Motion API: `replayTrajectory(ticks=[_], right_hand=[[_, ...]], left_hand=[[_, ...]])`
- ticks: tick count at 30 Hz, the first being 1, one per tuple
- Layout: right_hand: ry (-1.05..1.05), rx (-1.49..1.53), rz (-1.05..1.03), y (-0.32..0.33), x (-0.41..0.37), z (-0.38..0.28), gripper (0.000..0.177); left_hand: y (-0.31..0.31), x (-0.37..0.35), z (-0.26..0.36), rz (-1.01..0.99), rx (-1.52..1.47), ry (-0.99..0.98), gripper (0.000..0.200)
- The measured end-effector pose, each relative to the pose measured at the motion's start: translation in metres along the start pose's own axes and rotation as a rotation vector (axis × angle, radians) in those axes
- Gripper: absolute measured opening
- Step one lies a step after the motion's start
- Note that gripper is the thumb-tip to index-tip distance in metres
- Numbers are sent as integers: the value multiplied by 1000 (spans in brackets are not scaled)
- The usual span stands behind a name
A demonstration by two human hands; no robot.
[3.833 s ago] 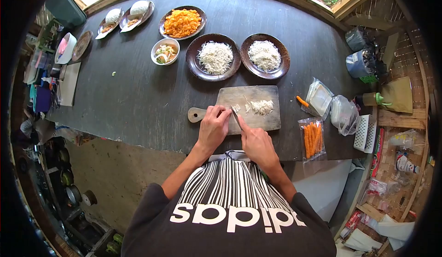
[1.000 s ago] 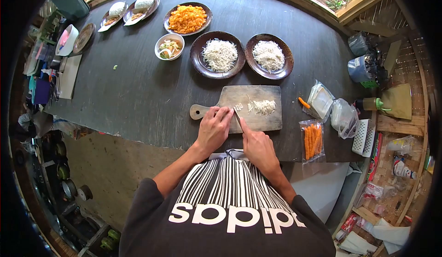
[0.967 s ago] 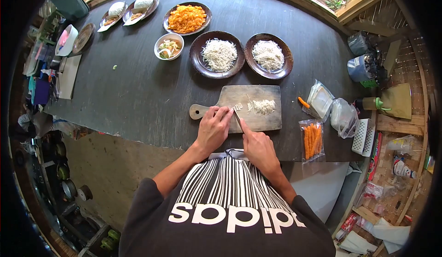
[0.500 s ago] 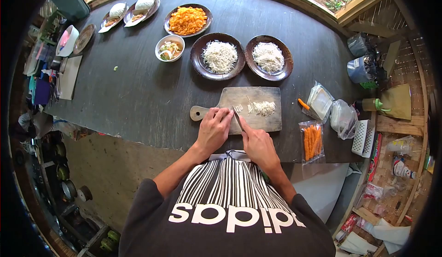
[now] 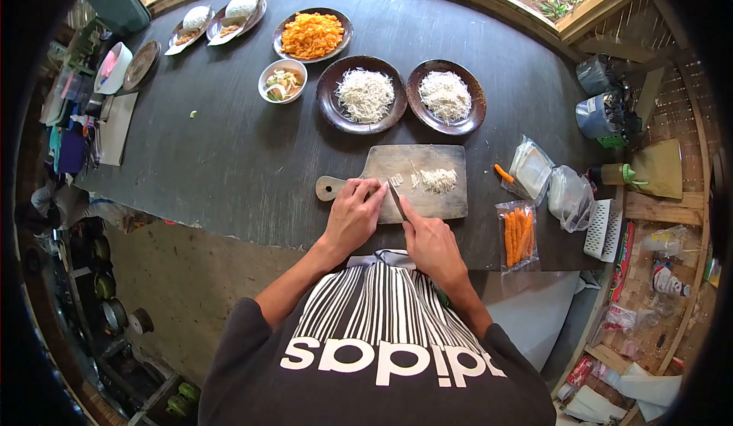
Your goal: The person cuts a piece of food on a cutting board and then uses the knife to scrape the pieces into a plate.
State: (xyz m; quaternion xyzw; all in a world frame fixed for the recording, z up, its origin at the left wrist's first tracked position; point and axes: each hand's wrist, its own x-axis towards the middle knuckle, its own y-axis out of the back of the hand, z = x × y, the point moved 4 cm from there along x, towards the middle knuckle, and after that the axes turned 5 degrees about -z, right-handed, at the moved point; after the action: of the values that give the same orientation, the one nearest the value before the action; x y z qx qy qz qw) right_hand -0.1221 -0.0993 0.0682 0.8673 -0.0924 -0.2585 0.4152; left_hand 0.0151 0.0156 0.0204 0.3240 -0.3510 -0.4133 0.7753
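Note:
My right hand (image 5: 429, 237) grips a knife (image 5: 396, 198), its blade angled up and left over the wooden cutting board (image 5: 374, 162). Close against the blade's left side, my left hand (image 5: 356, 211) has its fingers bunched on the board near the handle end. What lies under those fingertips is mostly hidden; a bit of something white shows beside them. A few thin white slices (image 5: 395, 180) lie just right of the blade tip. Farther right on the board is a small heap of white shreds (image 5: 439, 180).
Beyond the board stand two dark plates of white shreds (image 5: 365, 95) (image 5: 445, 95), a plate of orange pieces (image 5: 311, 35) and a white bowl (image 5: 282, 82). To the right lie bagged carrots (image 5: 518, 235), plastic bags (image 5: 569, 197) and a white grater (image 5: 602, 230).
The knife and my right hand have shifted very slightly. My left hand stays in nearly the same place, and the shreds on the board look unchanged.

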Motion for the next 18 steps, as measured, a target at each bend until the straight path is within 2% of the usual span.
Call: replayTrajectory(ticks=[9, 18], right_hand=[[31, -30, 28, -7, 11, 7, 53], [-3, -32, -55, 0, -6, 7, 54]], left_hand=[[-1, 0, 0, -8, 0, -2, 35], [2, 3, -1, -26, -34, 1, 36]])
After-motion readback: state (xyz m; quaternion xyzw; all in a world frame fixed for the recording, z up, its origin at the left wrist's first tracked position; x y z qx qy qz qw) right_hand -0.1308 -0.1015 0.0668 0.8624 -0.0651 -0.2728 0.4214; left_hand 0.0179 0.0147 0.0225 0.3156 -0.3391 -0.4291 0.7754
